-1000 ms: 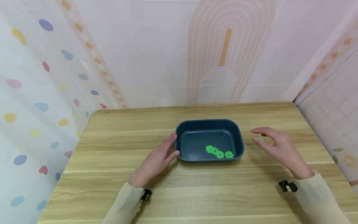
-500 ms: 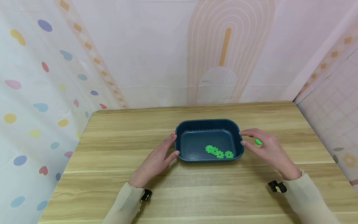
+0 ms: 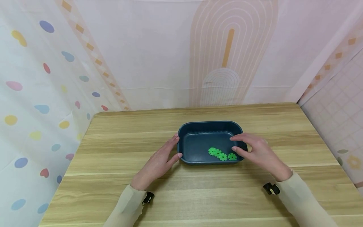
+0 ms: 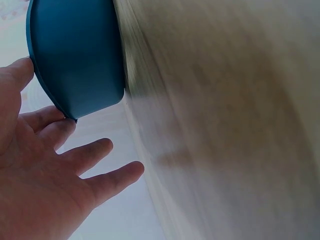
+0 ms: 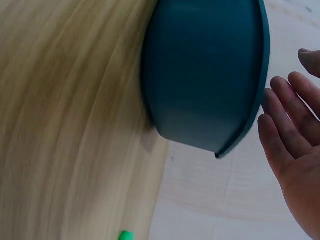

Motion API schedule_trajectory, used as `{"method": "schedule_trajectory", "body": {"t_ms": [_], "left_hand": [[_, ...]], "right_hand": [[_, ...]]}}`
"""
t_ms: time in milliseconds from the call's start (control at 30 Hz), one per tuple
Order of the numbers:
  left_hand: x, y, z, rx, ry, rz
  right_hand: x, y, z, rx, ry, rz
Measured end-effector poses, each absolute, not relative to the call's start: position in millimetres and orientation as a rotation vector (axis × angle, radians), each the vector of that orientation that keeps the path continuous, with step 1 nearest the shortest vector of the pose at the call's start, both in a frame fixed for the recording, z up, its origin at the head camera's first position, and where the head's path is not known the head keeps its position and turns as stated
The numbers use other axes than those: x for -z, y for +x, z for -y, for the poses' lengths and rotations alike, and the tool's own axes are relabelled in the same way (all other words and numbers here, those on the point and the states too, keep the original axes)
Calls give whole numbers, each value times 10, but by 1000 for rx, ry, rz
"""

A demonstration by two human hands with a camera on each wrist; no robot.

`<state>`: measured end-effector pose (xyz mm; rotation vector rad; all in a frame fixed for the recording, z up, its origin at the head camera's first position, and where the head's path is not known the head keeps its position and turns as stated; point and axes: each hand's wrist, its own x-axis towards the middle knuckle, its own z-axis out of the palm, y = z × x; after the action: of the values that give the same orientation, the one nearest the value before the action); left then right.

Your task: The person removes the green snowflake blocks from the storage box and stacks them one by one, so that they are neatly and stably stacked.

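Note:
A dark blue rectangular bin (image 3: 198, 142) stands on the wooden table. Several green notched plastic discs (image 3: 223, 156) lie along its near right floor. My left hand (image 3: 156, 162) touches the bin's left end, thumb and fingertips at the rim and the fingers extended. Over the bin's right rim hovers my right hand (image 3: 259, 153), its fingers loosely bent with thumb and index apart. In the right wrist view nothing shows between those fingers. A green piece (image 5: 126, 235) sits on the table at the bottom of that view; in the head view it is hidden behind the right hand.
The table (image 3: 127, 132) runs back to a patterned curtain (image 3: 153, 56). Another curtain with coloured spots (image 3: 25, 126) hangs along the left side. Black wrist mounts (image 3: 271, 189) sit at both cuffs.
My right hand has moved left from the table on the right, past the rim and over the bin. The left hand and the bin have stayed in place.

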<state>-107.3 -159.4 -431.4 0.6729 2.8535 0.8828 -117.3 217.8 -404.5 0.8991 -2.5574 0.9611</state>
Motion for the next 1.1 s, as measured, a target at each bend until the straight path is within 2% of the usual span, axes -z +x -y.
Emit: {"method": "schedule_trajectory", "body": {"t_ms": [1100], "left_hand": [[4318,-1073,1595,-881,688,-2864]], "right_hand": [[4081,-1397,-1857,-944,1061,2839]]}}
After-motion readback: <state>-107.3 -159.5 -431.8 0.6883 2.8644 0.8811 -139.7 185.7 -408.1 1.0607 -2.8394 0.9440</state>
